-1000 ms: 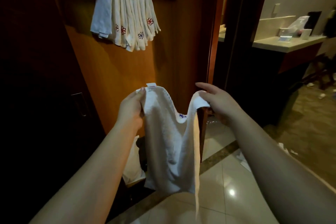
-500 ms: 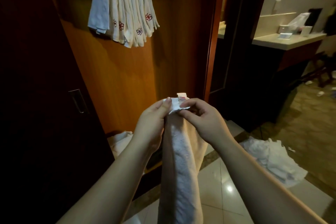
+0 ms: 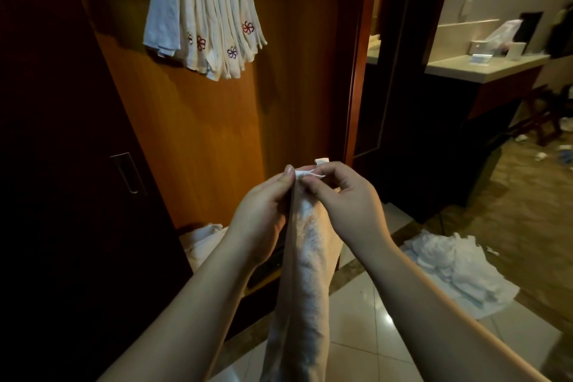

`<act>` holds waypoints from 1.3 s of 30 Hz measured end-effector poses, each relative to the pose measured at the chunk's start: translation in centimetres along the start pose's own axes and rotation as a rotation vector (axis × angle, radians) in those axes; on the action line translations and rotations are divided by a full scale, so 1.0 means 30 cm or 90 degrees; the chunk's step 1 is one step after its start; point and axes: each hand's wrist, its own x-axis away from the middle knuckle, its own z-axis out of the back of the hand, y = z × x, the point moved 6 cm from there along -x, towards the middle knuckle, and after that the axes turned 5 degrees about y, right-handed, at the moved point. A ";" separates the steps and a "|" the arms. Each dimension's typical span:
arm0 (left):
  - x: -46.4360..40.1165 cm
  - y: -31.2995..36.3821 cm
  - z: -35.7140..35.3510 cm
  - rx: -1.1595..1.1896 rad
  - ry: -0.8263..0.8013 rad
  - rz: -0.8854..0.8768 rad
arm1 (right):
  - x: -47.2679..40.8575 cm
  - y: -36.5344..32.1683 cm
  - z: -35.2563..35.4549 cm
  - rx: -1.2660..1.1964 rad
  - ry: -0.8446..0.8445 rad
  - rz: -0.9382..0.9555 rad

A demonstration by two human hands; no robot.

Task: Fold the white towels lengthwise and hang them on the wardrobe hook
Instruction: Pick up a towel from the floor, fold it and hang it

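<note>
My left hand [image 3: 263,211] and right hand [image 3: 344,198] pinch a folded towel's [image 3: 305,273] top corners together; several towels [image 3: 204,18] already hang above, more [image 3: 455,270] wait on the floor.

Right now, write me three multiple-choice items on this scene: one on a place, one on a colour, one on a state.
1. Where does the loose heap of white towels lie?
A. On the floor to the right
B. On the counter
C. On the hook

2. What colour is the towel in the hands?
A. Blue
B. White
C. Black

3. How is the towel held?
A. Spread wide open
B. Draped over one arm
C. Folded narrow, top corners pinched together

Answers:
1 A, the heap lies on the tiles, right of the arms.
2 B, the cloth is white, like the hanging towels.
3 C, the left hand and right hand both pinch its top, and it hangs as a narrow strip.
</note>
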 end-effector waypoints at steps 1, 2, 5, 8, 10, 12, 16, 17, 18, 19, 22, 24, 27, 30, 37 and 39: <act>0.001 0.000 -0.001 -0.010 -0.001 -0.001 | -0.001 -0.001 -0.001 0.000 0.004 0.003; 0.002 0.000 0.000 -0.031 0.003 -0.008 | -0.003 -0.001 -0.002 0.000 0.005 0.004; 0.003 0.009 0.007 -0.111 0.015 -0.066 | -0.011 0.011 -0.012 0.002 -0.017 -0.018; -0.004 0.017 0.016 -0.112 0.024 -0.070 | -0.032 0.030 -0.014 0.031 -0.033 -0.030; -0.014 0.024 0.025 -0.095 0.021 -0.059 | -0.059 0.054 -0.011 0.080 -0.052 -0.019; -0.024 0.030 0.045 -0.079 0.029 -0.045 | -0.082 0.099 -0.018 0.159 -0.122 -0.028; -0.042 0.035 0.089 -0.081 0.033 -0.035 | -0.080 0.218 -0.031 0.258 -0.283 -0.094; -0.047 0.031 0.099 -0.092 0.036 -0.035 | -0.078 0.233 -0.031 0.262 -0.306 -0.091; -0.051 0.028 0.107 -0.101 0.042 -0.037 | -0.077 0.242 -0.031 0.261 -0.326 -0.082; -0.056 0.026 0.117 -0.108 0.048 -0.042 | -0.076 0.247 -0.031 0.257 -0.346 -0.071; -0.064 0.035 0.147 -0.107 0.071 -0.055 | -0.067 0.256 -0.031 0.248 -0.420 -0.061; -0.070 0.049 0.168 -0.105 0.075 -0.063 | -0.065 0.261 -0.030 0.259 -0.451 -0.051; -0.080 0.055 0.196 -0.123 0.067 -0.074 | -0.076 0.275 -0.024 0.259 -0.451 -0.045; -0.088 0.049 0.229 -0.139 0.061 -0.078 | -0.088 0.286 -0.024 0.249 -0.450 -0.036; -0.090 0.037 0.368 -0.095 0.118 -0.060 | -0.082 0.364 0.037 0.362 -0.437 -0.024; -0.088 0.029 0.377 -0.082 0.123 -0.061 | -0.119 0.334 0.064 0.449 -0.362 0.049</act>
